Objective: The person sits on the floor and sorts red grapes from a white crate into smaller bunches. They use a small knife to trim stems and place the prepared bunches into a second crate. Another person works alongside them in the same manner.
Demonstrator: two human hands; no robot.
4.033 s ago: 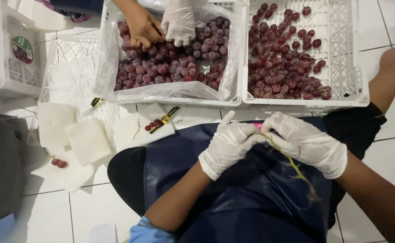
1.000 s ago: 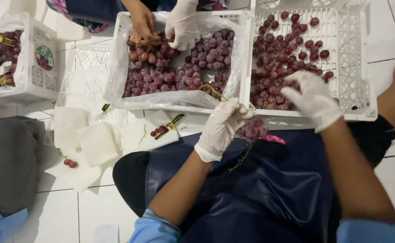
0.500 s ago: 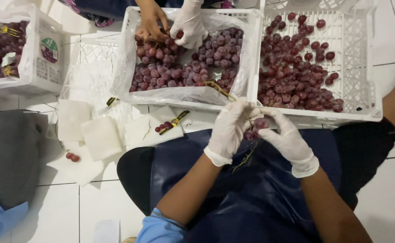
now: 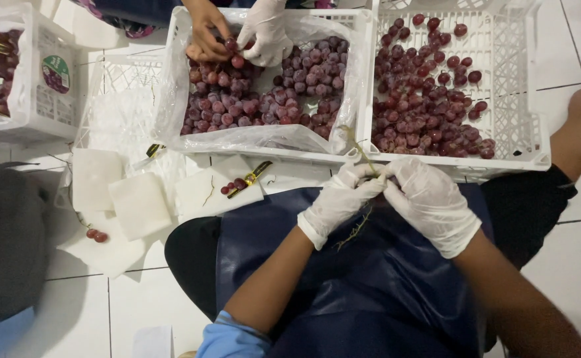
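Observation:
My left hand (image 4: pixel 338 200) and my right hand (image 4: pixel 428 201), both in white gloves, meet over my dark blue apron (image 4: pixel 363 278). Together they pinch a thin green grape stem (image 4: pixel 359 152) whose bare branches stick up above the fingers and hang below them. Just beyond my hands stands a white crate of loose red grapes (image 4: pixel 429 99). To its left, a plastic-lined white crate (image 4: pixel 264 93) holds more red grapes.
Another person's bare hand (image 4: pixel 206 32) and gloved hand (image 4: pixel 267 30) pick at grapes at the far edge of the lined crate. A third grape crate (image 4: pixel 12 73) sits far left. White foam pads (image 4: pixel 138 202), a gold twist tie (image 4: pixel 251 178) and two stray grapes (image 4: pixel 96 235) lie on the tiled floor.
My right hand came back from the loose-grape crate and joined my left hand on the stem. The stem carries fewer grapes than before.

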